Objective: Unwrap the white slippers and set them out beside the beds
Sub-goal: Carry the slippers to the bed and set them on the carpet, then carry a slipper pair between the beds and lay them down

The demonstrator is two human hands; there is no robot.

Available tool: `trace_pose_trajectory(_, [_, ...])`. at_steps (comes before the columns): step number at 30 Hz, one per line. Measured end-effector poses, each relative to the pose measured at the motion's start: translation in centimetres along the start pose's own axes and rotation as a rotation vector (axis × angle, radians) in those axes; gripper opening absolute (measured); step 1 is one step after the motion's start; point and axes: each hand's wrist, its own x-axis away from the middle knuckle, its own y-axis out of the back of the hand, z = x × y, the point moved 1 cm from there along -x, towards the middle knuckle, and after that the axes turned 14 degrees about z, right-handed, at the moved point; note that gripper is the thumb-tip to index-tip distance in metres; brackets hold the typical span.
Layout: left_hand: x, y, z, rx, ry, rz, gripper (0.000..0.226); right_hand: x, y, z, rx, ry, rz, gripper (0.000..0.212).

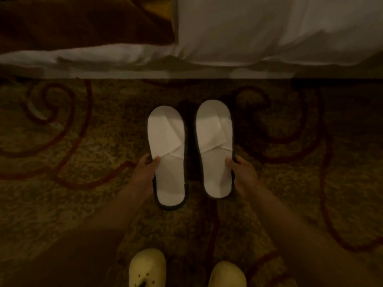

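Observation:
Two white slippers with dark edging lie side by side over the patterned carpet, toes pointing toward the bed. My left hand (148, 165) grips the outer edge of the left slipper (167, 154), thumb on its white top. My right hand (239, 167) grips the outer edge of the right slipper (214, 146) the same way. No wrapper shows on either slipper. I cannot tell whether the soles touch the carpet.
The bed (269, 38) with white sheets runs across the top, a brown throw (83, 21) on its left part. The swirl-patterned carpet (62, 141) spreads all around. My own two pale yellow shoes (148, 268) stand at the bottom edge.

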Motion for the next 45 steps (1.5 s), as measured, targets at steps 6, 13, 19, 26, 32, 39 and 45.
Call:
trace_pose_trajectory(6, [-4.5, 1.7, 0.3, -0.009, -0.037, -0.027, 0.035, -6.6, -1.1, -0.8, 0.059, -0.023, -0.059, 0.042])
trace_pose_trajectory(13, [-6.3, 2.6, -0.6, -0.033, -0.031, -0.023, 0.044, -9.6, -1.9, -0.5, 0.387, -0.045, -0.141, 0.043])
trace_pose_trajectory(19, [-3.0, 1.6, -2.6, -0.277, -0.044, -0.054, 0.046, -5.4, -3.7, 3.2, 0.781, 0.037, -0.145, 0.065])
trace_pose_trajectory(26, [6.1, -1.2, -8.0, -0.821, -0.248, -0.084, 0.043, 4.9, -8.7, 12.2, 1.359, 0.459, 0.025, 0.065])
trace_pose_trajectory(32, [17.0, -2.8, -16.3, -1.499, -0.503, -0.1, 0.041, 14.2, -14.2, 20.9, 1.694, 0.791, 0.148, 0.066])
trace_pose_trajectory(39, [31.6, -0.9, -26.2, -1.712, -0.704, -0.275, 0.04, 25.3, -21.6, 29.1, 1.777, 0.877, 0.359, 0.031])
trace_pose_trajectory(45, [43.3, 3.4, -35.1, -1.747, -0.707, -0.347, 0.053, 34.4, -31.1, 36.2, 1.81, 0.944, 0.4, 0.028])
